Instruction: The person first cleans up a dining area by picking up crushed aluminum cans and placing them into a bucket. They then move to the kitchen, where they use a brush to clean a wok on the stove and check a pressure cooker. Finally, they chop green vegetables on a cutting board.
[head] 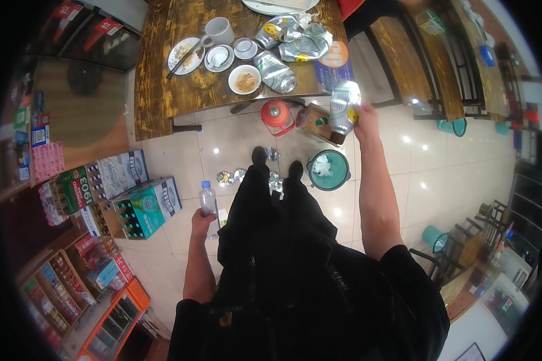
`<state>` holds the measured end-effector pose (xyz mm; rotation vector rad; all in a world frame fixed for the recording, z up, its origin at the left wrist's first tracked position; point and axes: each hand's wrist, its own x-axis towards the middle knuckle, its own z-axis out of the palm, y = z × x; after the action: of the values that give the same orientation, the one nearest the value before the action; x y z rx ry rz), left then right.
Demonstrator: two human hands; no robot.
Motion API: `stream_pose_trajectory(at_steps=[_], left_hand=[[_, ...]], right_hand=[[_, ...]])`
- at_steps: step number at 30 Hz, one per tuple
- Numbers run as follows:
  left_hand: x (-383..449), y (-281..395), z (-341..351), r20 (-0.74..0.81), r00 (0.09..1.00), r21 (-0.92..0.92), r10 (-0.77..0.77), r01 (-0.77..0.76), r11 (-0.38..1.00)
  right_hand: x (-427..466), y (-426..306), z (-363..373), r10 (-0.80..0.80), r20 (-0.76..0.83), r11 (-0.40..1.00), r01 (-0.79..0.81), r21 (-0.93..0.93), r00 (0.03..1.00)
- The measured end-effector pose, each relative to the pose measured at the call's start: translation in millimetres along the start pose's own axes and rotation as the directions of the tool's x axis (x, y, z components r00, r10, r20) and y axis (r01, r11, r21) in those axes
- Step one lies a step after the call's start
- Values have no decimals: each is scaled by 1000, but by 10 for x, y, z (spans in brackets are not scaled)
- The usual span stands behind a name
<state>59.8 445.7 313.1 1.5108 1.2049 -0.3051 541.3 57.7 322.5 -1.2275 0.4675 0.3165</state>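
My right hand [366,122] grips a dented silver drink can [342,104] beside the near right corner of the wooden table [156,97]. Down at my left side, my left hand [202,222] holds a clear plastic bottle [208,199] with a blue cap. More crushed cans [274,72] lie on the table's right part, next to a bowl of food remains [245,80]. Several flattened cans [240,175] are on the floor around my feet. Below the held can are an open cardboard box [316,124] and a teal bin [329,170] with white tissue inside.
A red vacuum flask [275,115] stands by the box. The table also bears a mug [219,31], a used plate [186,55] with chopsticks and a stacked cup and saucer [219,57]. Beer cartons [149,205] are stacked at the left. Wooden benches [399,63] stand at the right.
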Motion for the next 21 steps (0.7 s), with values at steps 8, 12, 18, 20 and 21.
stream_pose_trajectory(at_steps=[8,12,18,20,21], left_hand=[[688,229,-242,91,996,158,20,-34,987],[1028,791,-267,116,991,147,73,-90,985],[1092,1272,-172,189,972,183,138,-172,968],[1058,1366,-135,187,971,175,150,-184,967],[1030,1351,-149,187,970,168,155,-187,968]], right_hand=[[-928,245,49,119,-43,990,-115,77,992],[-1048,395,-36,192,-79,978,-185,96,978],[-1098,431,20,257,-97,965,-250,72,962],[-1008,512,9,258,-74,965,-254,64,963],[-943,583,11,258,-64,965,-253,74,964]])
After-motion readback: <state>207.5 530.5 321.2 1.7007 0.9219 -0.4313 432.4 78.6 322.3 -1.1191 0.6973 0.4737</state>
